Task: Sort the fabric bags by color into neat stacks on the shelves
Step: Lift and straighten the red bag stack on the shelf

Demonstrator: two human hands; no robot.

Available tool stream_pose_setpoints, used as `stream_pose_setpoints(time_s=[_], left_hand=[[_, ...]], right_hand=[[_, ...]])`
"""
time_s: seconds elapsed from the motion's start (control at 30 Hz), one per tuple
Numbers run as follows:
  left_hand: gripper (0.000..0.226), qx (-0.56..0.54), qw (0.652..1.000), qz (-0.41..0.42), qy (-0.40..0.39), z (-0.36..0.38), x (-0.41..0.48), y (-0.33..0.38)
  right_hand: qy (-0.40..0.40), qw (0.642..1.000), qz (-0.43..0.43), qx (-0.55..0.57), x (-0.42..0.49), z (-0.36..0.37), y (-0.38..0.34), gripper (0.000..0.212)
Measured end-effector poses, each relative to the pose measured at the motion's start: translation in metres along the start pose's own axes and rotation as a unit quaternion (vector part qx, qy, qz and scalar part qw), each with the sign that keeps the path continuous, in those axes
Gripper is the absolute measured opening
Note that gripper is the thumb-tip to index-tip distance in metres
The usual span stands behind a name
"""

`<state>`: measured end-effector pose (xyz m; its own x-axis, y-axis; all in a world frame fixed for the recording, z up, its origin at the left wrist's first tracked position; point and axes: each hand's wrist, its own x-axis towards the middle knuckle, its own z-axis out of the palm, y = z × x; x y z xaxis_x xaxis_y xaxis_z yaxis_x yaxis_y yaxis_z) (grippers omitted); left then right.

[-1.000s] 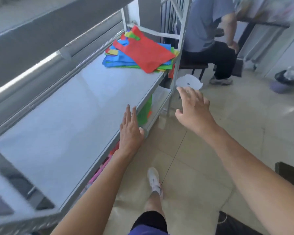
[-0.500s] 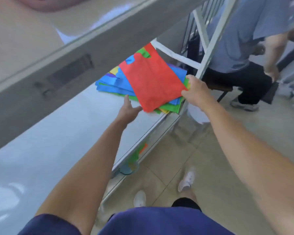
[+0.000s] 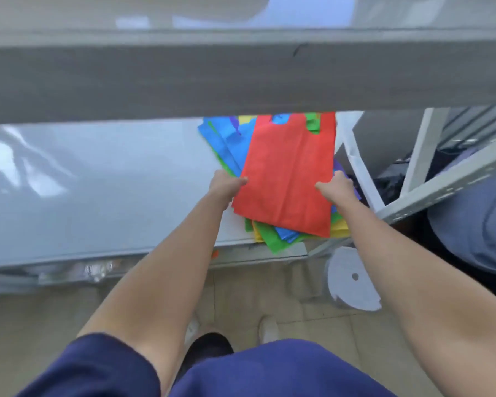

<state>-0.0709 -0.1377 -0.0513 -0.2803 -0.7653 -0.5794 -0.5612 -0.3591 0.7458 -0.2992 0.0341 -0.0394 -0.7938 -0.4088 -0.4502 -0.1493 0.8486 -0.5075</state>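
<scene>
Left hand [image 3: 225,186], right hand [image 3: 338,188] gripping red bag [image 3: 287,173], upper shelf [image 3: 241,75] overhanging pile [image 3: 275,239]

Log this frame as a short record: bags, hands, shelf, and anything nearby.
top bag: red bag, lying flat on the pile
pile: blue, green, yellow and purple bags mixed, at the right end of the shelf
left hand: pinches the red bag's left edge, thumb on top
right hand: pinches its right edge, thumb on top
sorting: no single-colour stacks in view
nearby: white stool on the floor; a person at far right
</scene>
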Motion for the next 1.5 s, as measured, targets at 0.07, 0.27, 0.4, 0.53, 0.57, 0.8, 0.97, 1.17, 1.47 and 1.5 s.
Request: stream_pose_setpoints(time_s=[0.07, 0.27, 0.4, 0.53, 0.57, 0.8, 0.97, 1.17, 1.47, 1.5], left_hand=[[0.024, 0.036, 0.998, 0.047, 0.007, 0.003, -0.007, 0.001], [0.024, 0.016, 0.991, 0.005, -0.134, -0.001, -0.060, -0.016], [0.040, -0.159, 0.937, -0.079, -0.300, -0.009, -0.088, -0.050], [0.034, -0.167, 0.967, -0.115, -0.157, 0.006, -0.085, -0.058], [0.033, -0.158, 0.973, -0.108, -0.129, 0.010, -0.085, -0.055], [0.024, -0.190, 0.980, -0.053, -0.033, -0.017, -0.106, -0.061], [0.027, -0.260, 0.962, -0.068, 0.053, -0.095, -0.131, -0.097], [0.033, -0.307, 0.945, -0.082, 0.076, -0.195, -0.160, -0.169], [0.021, -0.288, 0.952, -0.025, 0.098, -0.347, -0.145, -0.270], [0.020, -0.296, 0.949, -0.017, 0.105, -0.369, -0.135, -0.276]], right_hand=[[-0.011, 1.000, -0.008, 0.009, 0.059, 0.015, 0.029, 0.100], [-0.030, 0.995, -0.058, 0.071, 0.012, 0.007, 0.022, 0.066], [-0.044, 0.990, -0.129, 0.038, -0.030, 0.003, 0.033, 0.042], [-0.089, 0.984, -0.136, 0.070, -0.044, 0.002, 0.049, 0.032], [-0.094, 0.983, -0.129, 0.092, -0.043, 0.001, 0.051, 0.033], [-0.122, 0.962, -0.153, 0.190, -0.058, 0.009, 0.026, 0.013], [-0.183, 0.944, -0.192, 0.195, -0.089, 0.064, -0.022, 0.009], [-0.239, 0.930, -0.208, 0.184, -0.157, 0.149, -0.085, 0.019], [-0.266, 0.921, -0.217, 0.185, -0.239, 0.274, -0.212, 0.018], [-0.276, 0.917, -0.205, 0.202, -0.252, 0.288, -0.229, 0.016]])
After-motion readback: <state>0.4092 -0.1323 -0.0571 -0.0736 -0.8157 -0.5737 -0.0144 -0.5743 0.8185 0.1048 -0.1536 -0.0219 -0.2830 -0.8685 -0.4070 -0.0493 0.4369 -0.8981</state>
